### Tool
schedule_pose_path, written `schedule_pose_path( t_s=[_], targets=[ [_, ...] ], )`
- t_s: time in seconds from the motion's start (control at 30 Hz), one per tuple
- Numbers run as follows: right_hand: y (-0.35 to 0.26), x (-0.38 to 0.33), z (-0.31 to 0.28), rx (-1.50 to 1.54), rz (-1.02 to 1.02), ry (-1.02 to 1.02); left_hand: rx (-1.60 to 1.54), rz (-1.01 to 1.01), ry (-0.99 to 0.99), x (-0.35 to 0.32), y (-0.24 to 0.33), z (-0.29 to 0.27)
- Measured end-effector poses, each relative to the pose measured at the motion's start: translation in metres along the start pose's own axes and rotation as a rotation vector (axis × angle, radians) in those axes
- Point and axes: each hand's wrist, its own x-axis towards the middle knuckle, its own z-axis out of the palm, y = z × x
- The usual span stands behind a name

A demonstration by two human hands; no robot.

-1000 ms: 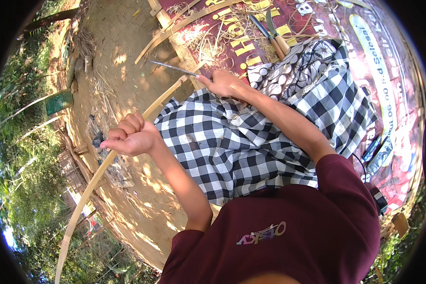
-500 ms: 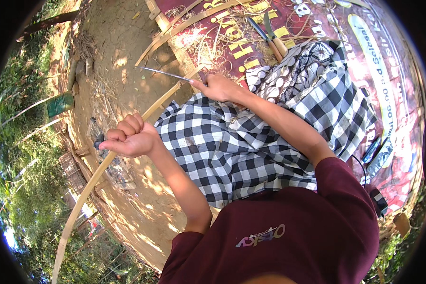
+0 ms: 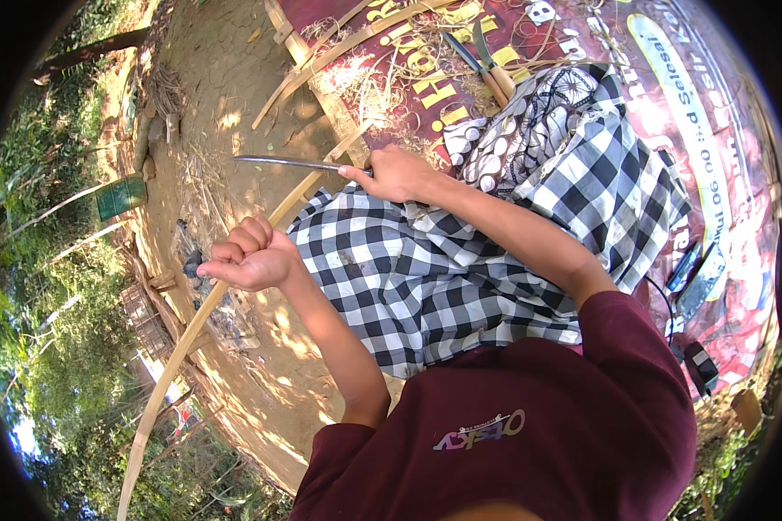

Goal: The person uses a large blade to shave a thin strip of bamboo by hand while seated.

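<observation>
My left hand [image 3: 250, 253] is closed around a long pale bamboo strip [image 3: 178, 352], which slants from the lower left up toward the banner. My right hand [image 3: 400, 176] grips a knife, its handle mostly hidden by the fingers. The narrow knife blade [image 3: 287, 162] points left and lies across the strip, farther along it than my left hand. Below the right forearm, a black-and-white checked cloth [image 3: 460, 278] covers my lap.
Two knives with wooden handles [image 3: 499, 84] lie on a printed dark red banner [image 3: 573, 43] beyond the cloth, among curly shavings [image 3: 356, 74]. More strips [image 3: 347, 43] rest at the banner's edge. Bare earth [image 3: 226, 52] stretches left, with a green panel [image 3: 120, 198] beyond.
The knife has shifted nearer to me along the strip, its blade turning more level. My left hand keeps its grip, and strip and hand appear slightly farther right.
</observation>
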Motion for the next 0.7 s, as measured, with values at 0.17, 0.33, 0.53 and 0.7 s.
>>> schedule_pose_path(
  t_s=[0.17, 0.33, 0.53, 0.7],
  targets=[
    [0.021, 0.019, -0.011, 0.059, 0.127, 0.014, -0.001, 0.006, 0.033, 0.002, 0.0, 0.011],
    [0.006, 0.01, -0.014, 0.116, 0.13, -0.117, 0.001, 0.004, 0.036, 0.005, -0.001, -0.003],
    [0.005, 0.014, -0.012, 0.013, 0.086, -0.119, -0.005, 0.011, 0.091, 0.009, 0.0, -0.01],
    [0.006, 0.021, 0.01, 0.002, 0.028, 0.069, 0.002, -0.021, 0.166, 0.022, 0.0, -0.028]
  ],
)
